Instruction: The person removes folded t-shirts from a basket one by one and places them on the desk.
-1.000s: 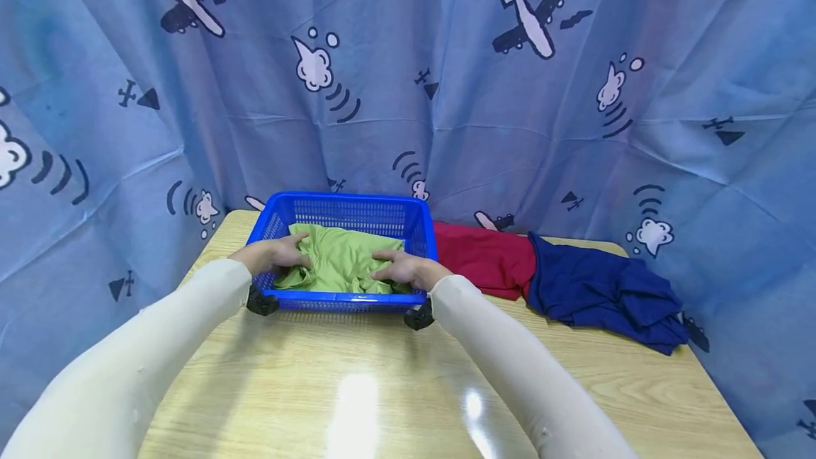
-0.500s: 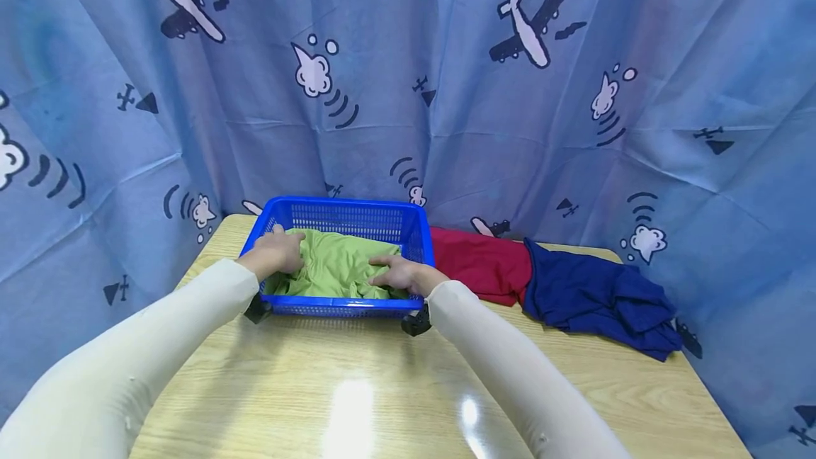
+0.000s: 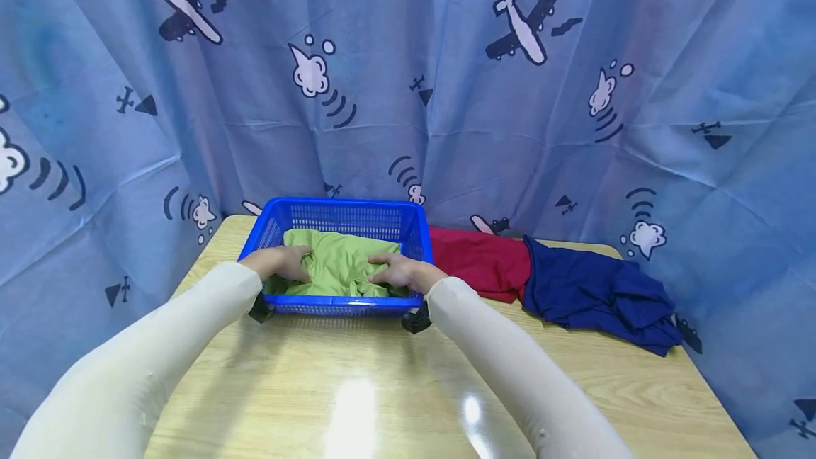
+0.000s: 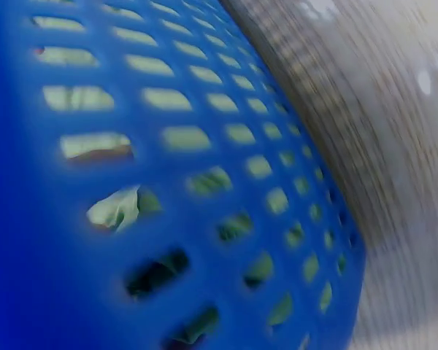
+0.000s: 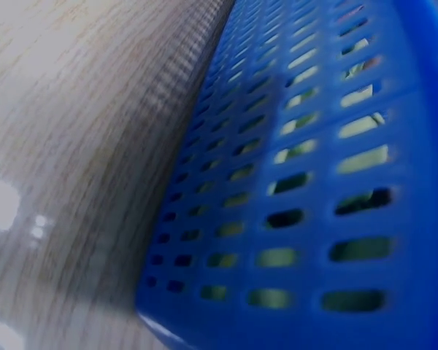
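Inside a blue perforated plastic basket (image 3: 344,302) lies a light green piece of clothing (image 3: 341,253), spread over most of its floor with loose wrinkles. My left hand (image 3: 292,263) reaches over the front left corner and touches the garment's left part, thumb and fingers apart. On the opposite side my right hand (image 3: 400,271) rests on the garment near the right wall, its fingers extended. Both wrist views show mostly the outer wall of the basket (image 4: 204,160), with green fabric (image 5: 277,257) visible through its slots; neither hand appears there.
Right of the basket, a red cloth (image 3: 481,261) lies on the wooden table (image 3: 306,381). Beside it is a dark blue cloth (image 3: 596,292), bunched at its right end. A blue curtain (image 3: 370,91) with printed planes hangs behind the table.
My left hand rose at the left side of the basket half a second ago and has come down again onto the green garment. My right hand stays about where it was.
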A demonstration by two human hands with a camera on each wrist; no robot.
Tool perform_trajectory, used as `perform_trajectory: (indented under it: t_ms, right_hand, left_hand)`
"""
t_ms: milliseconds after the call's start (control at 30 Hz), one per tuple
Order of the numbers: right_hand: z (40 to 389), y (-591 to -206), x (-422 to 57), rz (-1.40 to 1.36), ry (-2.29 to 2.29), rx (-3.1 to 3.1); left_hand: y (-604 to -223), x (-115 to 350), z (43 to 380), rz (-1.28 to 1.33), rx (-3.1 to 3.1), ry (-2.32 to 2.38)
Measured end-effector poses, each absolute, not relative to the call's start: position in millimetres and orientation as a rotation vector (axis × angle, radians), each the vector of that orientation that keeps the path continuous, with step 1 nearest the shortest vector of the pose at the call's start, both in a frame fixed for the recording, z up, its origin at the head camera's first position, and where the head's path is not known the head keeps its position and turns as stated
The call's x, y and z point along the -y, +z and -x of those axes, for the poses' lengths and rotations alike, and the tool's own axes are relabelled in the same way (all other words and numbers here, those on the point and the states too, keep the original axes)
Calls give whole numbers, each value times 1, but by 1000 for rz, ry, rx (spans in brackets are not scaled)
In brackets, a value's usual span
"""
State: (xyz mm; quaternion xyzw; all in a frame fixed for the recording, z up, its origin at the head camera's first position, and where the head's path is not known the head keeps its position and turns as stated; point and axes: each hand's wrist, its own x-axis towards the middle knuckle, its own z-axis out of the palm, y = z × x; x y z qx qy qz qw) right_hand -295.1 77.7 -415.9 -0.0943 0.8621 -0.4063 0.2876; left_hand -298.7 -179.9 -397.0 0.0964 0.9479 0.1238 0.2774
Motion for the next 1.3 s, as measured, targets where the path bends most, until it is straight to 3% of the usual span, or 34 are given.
perform_trajectory:
  t_ms: [400,833,1300]
  right_hand:
    - [292,-412,-79,235,-1087,-2301]
    - [293,-414,-78,278,-1048,-2331]
    - [295,-409,-78,159,-1195,-2400]
  left_hand:
    - [-398,182,297,-85,-2335,818]
    - [-398,175,301,-224,-2387,557]
    - [-387,182,299,-152,-2440,905]
